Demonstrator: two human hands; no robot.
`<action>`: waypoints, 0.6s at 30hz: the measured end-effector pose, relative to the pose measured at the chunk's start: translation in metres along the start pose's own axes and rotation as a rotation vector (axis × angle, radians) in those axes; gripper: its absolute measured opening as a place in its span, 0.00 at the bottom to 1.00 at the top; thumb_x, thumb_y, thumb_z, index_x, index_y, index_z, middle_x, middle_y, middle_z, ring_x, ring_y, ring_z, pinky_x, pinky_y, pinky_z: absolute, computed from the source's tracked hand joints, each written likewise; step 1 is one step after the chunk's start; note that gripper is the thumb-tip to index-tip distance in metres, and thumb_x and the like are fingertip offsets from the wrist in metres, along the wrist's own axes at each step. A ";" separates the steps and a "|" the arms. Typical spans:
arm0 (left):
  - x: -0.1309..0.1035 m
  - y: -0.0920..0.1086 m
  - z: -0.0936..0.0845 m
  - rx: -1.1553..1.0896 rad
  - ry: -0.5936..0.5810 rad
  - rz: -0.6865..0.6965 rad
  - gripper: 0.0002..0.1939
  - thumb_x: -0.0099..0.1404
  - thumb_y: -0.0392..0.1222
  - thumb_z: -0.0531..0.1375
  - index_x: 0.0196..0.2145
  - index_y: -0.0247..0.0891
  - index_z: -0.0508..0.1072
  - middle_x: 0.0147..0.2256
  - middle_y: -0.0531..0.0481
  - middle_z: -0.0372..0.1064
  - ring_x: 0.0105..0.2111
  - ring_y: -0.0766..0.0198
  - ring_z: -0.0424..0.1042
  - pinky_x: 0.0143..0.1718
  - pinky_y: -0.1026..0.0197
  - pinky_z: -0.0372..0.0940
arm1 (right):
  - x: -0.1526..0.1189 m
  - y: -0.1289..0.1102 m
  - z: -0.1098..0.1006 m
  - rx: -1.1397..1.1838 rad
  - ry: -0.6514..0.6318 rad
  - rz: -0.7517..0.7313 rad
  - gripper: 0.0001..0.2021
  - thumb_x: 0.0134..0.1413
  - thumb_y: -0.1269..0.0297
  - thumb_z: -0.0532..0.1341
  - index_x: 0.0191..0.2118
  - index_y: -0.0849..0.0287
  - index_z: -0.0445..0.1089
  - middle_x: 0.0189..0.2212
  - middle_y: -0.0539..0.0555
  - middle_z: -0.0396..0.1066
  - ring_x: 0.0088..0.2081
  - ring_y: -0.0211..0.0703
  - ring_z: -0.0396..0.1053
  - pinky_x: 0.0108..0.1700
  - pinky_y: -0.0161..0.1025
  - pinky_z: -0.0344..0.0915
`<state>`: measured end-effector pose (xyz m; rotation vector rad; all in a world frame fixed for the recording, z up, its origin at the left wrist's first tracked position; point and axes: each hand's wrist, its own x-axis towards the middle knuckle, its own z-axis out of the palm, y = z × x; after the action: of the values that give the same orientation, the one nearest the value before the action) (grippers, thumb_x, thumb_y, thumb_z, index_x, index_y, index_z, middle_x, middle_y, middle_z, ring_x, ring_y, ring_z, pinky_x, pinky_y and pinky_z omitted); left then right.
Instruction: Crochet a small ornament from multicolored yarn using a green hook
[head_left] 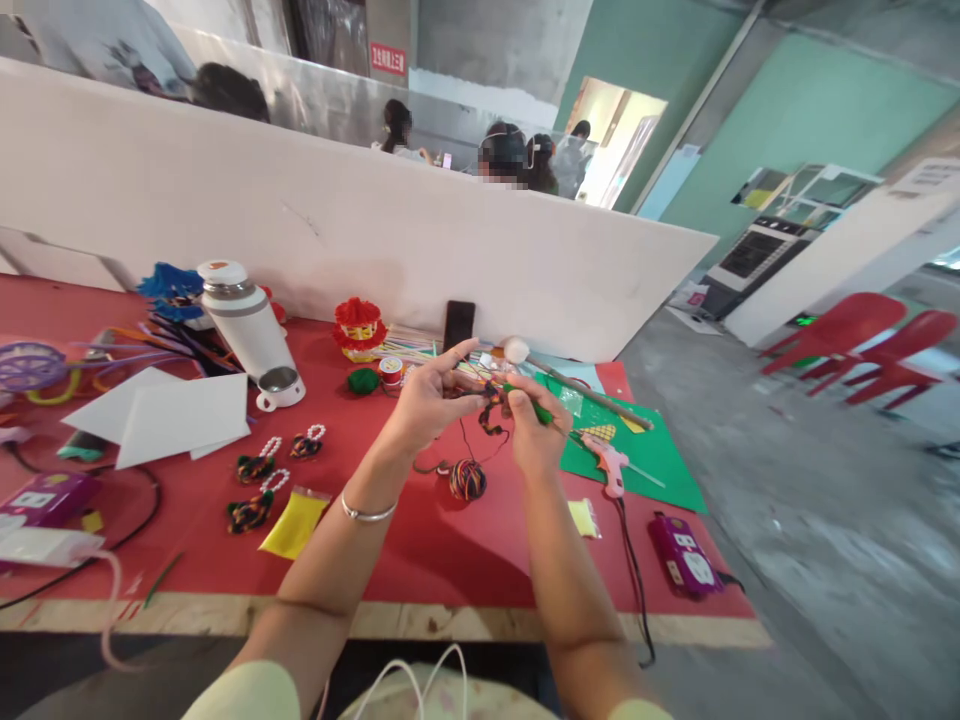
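Observation:
Above the red tabletop, my left hand [431, 405] pinches a small piece of dark multicoloured crochet [491, 410] between thumb and fingers. My right hand [538, 430] is wrapped round a green-handled hook [534, 402], whose tip meets the crochet. From the piece, strands of yarn hang down toward a multicoloured yarn ball [467, 480] lying on the table below my hands. To the left lie several finished-looking yarn pieces [251, 510] with white bead loops.
A white flask [247, 325], white sheets [184, 415] and a yellow packet [295, 523] are on the left. At right are a pink glue gun [606, 462], its cord and a purple power box [684, 556]. A white partition [360, 235] stands behind, with people beyond.

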<state>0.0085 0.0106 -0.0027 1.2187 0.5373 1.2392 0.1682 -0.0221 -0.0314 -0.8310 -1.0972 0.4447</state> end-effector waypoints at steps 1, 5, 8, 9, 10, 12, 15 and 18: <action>0.000 -0.001 0.000 0.000 -0.006 -0.009 0.45 0.49 0.34 0.76 0.66 0.38 0.73 0.30 0.53 0.80 0.30 0.66 0.77 0.34 0.65 0.71 | -0.001 0.001 0.001 0.026 0.048 0.038 0.10 0.55 0.51 0.73 0.39 0.49 0.84 0.39 0.51 0.86 0.43 0.48 0.82 0.50 0.47 0.78; -0.002 -0.004 0.000 -0.032 -0.038 -0.057 0.42 0.49 0.35 0.77 0.63 0.38 0.76 0.31 0.51 0.81 0.27 0.68 0.75 0.29 0.66 0.68 | 0.001 0.000 0.001 0.191 0.126 0.251 0.18 0.47 0.43 0.75 0.35 0.52 0.83 0.30 0.50 0.84 0.26 0.40 0.75 0.28 0.39 0.70; -0.003 -0.004 0.000 -0.051 -0.050 -0.086 0.39 0.49 0.35 0.77 0.60 0.38 0.78 0.33 0.49 0.83 0.29 0.66 0.77 0.31 0.65 0.70 | 0.007 -0.004 -0.006 0.300 0.117 0.335 0.21 0.39 0.43 0.78 0.33 0.53 0.82 0.28 0.49 0.82 0.23 0.36 0.70 0.23 0.35 0.62; -0.003 -0.003 0.000 -0.046 -0.055 -0.084 0.38 0.50 0.35 0.77 0.59 0.38 0.79 0.33 0.49 0.83 0.29 0.66 0.77 0.32 0.65 0.71 | 0.008 -0.005 -0.009 0.308 0.112 0.340 0.21 0.38 0.43 0.79 0.33 0.54 0.82 0.29 0.49 0.82 0.23 0.36 0.70 0.23 0.35 0.62; -0.004 -0.001 0.001 -0.037 -0.059 -0.077 0.37 0.50 0.35 0.77 0.59 0.38 0.79 0.33 0.50 0.82 0.30 0.67 0.78 0.33 0.65 0.71 | 0.008 -0.005 -0.012 0.305 0.107 0.341 0.21 0.39 0.43 0.79 0.33 0.54 0.82 0.29 0.50 0.82 0.24 0.36 0.70 0.24 0.35 0.62; -0.004 0.003 0.003 -0.015 -0.062 -0.058 0.36 0.51 0.35 0.77 0.58 0.37 0.79 0.33 0.50 0.82 0.30 0.68 0.77 0.34 0.66 0.70 | 0.007 -0.005 -0.017 0.284 0.092 0.336 0.20 0.41 0.44 0.78 0.34 0.54 0.82 0.30 0.50 0.82 0.24 0.35 0.70 0.25 0.35 0.61; -0.006 0.008 0.009 0.028 -0.045 -0.044 0.37 0.53 0.37 0.76 0.61 0.36 0.77 0.33 0.50 0.82 0.31 0.68 0.77 0.34 0.66 0.70 | 0.003 -0.005 -0.020 0.240 0.067 0.296 0.18 0.45 0.45 0.76 0.35 0.54 0.82 0.30 0.50 0.82 0.23 0.35 0.69 0.25 0.35 0.62; -0.007 0.009 0.014 0.063 -0.048 -0.049 0.41 0.52 0.38 0.77 0.64 0.36 0.75 0.32 0.50 0.82 0.30 0.66 0.77 0.34 0.65 0.70 | 0.001 -0.005 -0.022 0.221 0.051 0.257 0.18 0.47 0.45 0.76 0.34 0.54 0.82 0.31 0.51 0.83 0.23 0.36 0.71 0.26 0.37 0.66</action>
<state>0.0144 -0.0023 0.0084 1.2778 0.5716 1.1561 0.1878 -0.0329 -0.0317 -0.7851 -0.8783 0.7423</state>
